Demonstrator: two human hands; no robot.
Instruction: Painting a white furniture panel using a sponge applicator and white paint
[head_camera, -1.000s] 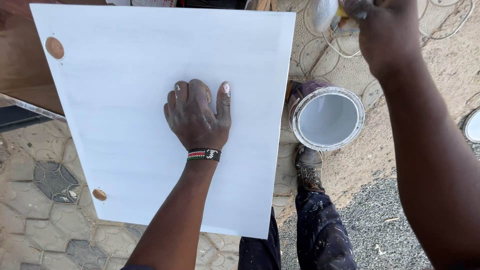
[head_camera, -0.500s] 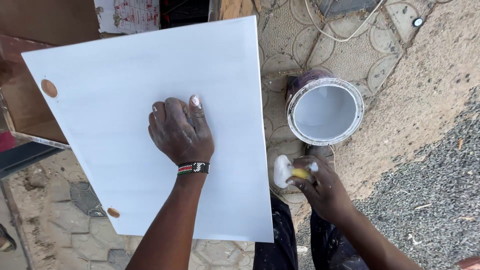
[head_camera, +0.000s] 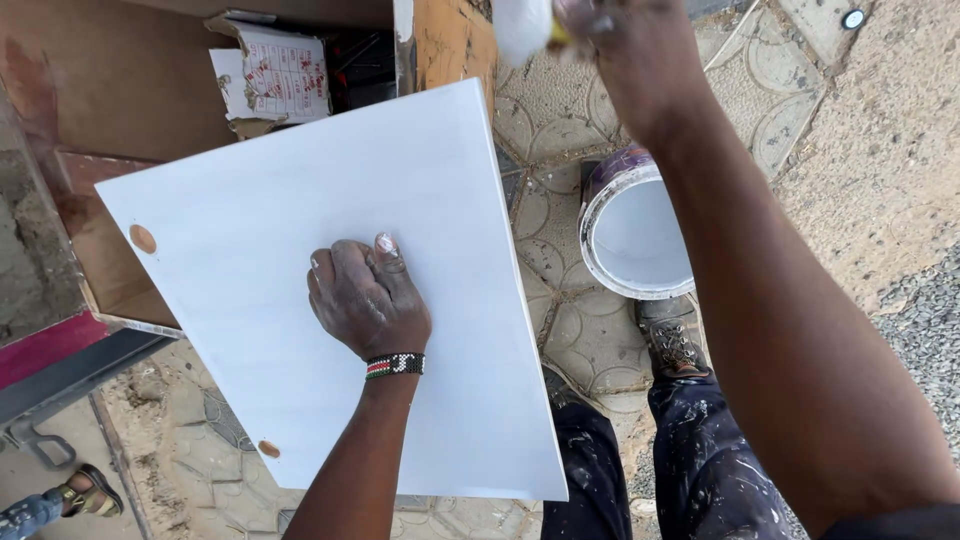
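A white painted board with two round bare-wood holes lies tilted across a brown surface. My left hand, paint-stained and wearing a beaded wristband, presses flat on the board's middle with fingers curled. My right hand is raised at the top of the view, closed on a small white paint roller with a yellow handle part. The roller hangs above the board's far right corner. A bucket of white paint stands on the ground to the right of the board, partly hidden by my right forearm.
My paint-spattered trousers and boot are below the bucket. Patterned paving stones lie under the board's right edge, gravel at right. A torn cardboard box sits at the top. Another person's sandalled foot shows bottom left.
My right hand rose with the roller from low beside the board's near right corner to the top of the view. The board and left hand shifted slightly in view as my head moved.
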